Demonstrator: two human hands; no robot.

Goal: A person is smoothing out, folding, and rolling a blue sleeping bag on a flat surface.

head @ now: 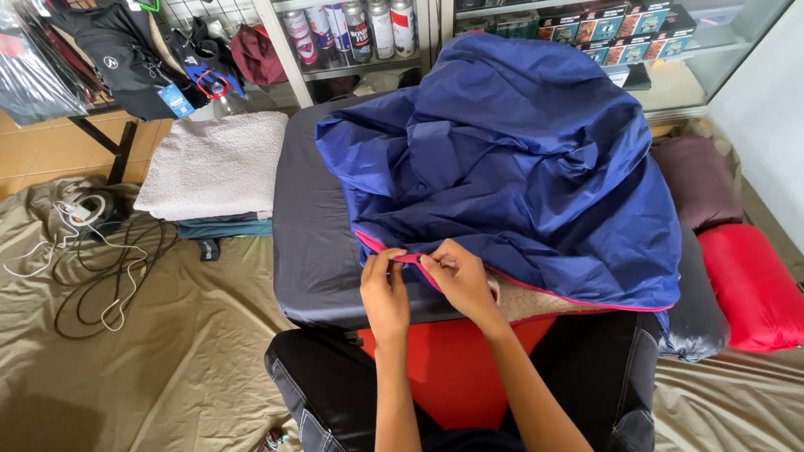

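blue nylon sleeping bag (511,150) is lying bunched and rumpled over a dark grey mat (312,233), spreading toward the person's knees. judged light, soft and slippery: thin shell, no stiffness, likely sliding under a loose grip, so the bound edge is the better place to hold. pink trim (570,294) is running along its near hem, with a pale fleecy lining showing underneath. left hand (384,294) is pinching the pink edge at the corner; right hand (459,279) is pinching the same edge just beside it, fingertips nearly touching.
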